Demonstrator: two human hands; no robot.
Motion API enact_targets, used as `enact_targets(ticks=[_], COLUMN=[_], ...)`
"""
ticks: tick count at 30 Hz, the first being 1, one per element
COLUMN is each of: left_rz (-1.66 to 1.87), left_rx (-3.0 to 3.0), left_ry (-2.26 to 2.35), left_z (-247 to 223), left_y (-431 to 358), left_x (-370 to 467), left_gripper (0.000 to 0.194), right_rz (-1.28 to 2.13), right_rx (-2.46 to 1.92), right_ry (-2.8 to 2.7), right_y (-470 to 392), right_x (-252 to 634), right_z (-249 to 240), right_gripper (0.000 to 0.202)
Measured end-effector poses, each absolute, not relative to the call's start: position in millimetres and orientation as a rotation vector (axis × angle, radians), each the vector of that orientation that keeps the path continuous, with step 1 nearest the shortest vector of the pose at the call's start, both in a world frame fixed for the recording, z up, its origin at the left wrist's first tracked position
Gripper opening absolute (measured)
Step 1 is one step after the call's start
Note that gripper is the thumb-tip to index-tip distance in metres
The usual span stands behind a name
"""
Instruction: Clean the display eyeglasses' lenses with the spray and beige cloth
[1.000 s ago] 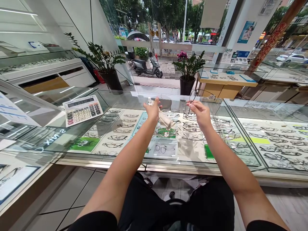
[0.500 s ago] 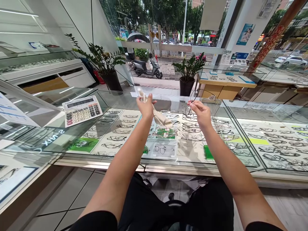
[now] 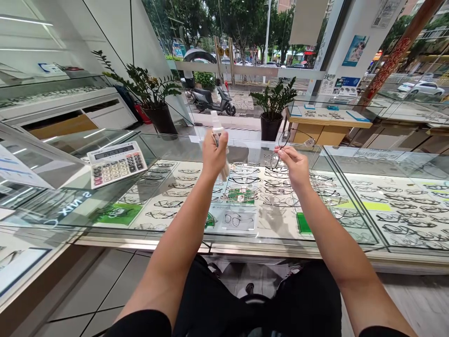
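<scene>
My left hand (image 3: 214, 154) is wrapped round a white spray bottle (image 3: 216, 122), held upright above the glass counter with its nozzle end on top. A pale cloth (image 3: 225, 171) hangs below the same hand, partly hidden by the fingers. To the right, my right hand (image 3: 296, 164) pinches a thin, dark-framed pair of eyeglasses (image 3: 275, 161) between thumb and fingers. The eyeglasses are turned on their side, with one lens above the other. A gap separates the bottle from the eyeglasses.
Under both hands is a glass display counter (image 3: 196, 242) with rows of eyeglasses inside. A calculator (image 3: 117, 164) lies on its left part, near a white sheet (image 3: 21, 164). Potted plants (image 3: 271, 126) stand beyond, before the shop window.
The spray bottle has come upright in my left hand, and the cloth has swung in close beneath it. My right hand and the eyeglasses have hardly moved.
</scene>
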State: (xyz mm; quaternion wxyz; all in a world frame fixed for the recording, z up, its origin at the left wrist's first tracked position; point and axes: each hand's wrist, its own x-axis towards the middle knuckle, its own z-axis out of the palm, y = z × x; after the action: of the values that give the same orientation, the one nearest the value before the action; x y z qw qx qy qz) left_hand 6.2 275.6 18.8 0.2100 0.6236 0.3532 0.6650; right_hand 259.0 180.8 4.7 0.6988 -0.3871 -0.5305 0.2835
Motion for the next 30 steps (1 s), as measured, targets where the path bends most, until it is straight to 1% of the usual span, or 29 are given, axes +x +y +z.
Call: enact_targets(ticks=[5, 8, 11, 12, 13, 16, 18, 23, 30], left_rz=[1.292, 1.102, 0.967, 0.945, 0.939, 0.951, 0.918, 0.855, 0.793], left_rx=[1.432, 1.261, 1.197, 1.188, 1.187, 1.236, 1.286, 1.317, 1.278], left_ry=[0.560, 0.423, 0.358, 0.353, 0.358, 0.412, 0.431, 0.374, 0.331], left_z=[26, 30, 31, 31, 30, 30, 30, 34, 32], left_y=[253, 239, 231, 230, 230, 228, 227, 223, 223], left_x=[28, 34, 39, 40, 42, 45, 46, 48, 49], left_gripper=[0.066, 0.066, 0.059, 0.058, 0.061, 0.086, 0.094, 0.097, 0.096], right_rz=[0.625, 0.653, 0.698, 0.709, 0.717, 0.748, 0.791, 0.931, 1.053], right_rx=[-0.847, -0.826, -0.829, -0.840, -0.854, -0.885, -0.874, -0.773, -0.758], right_ry=[-1.192, -1.198, -1.201, -1.205, -1.214, -1.260, -1.298, -1.358, -1.350], right_y=[179, 177, 174, 173, 173, 172, 172, 172, 168], right_x=[259, 259, 258, 257, 257, 256, 255, 254, 253], right_z=[9, 12, 14, 14, 14, 12, 10, 5, 7], right_gripper=[0.032, 0.030, 0.029, 0.029, 0.030, 0.030, 0.029, 0.022, 0.025])
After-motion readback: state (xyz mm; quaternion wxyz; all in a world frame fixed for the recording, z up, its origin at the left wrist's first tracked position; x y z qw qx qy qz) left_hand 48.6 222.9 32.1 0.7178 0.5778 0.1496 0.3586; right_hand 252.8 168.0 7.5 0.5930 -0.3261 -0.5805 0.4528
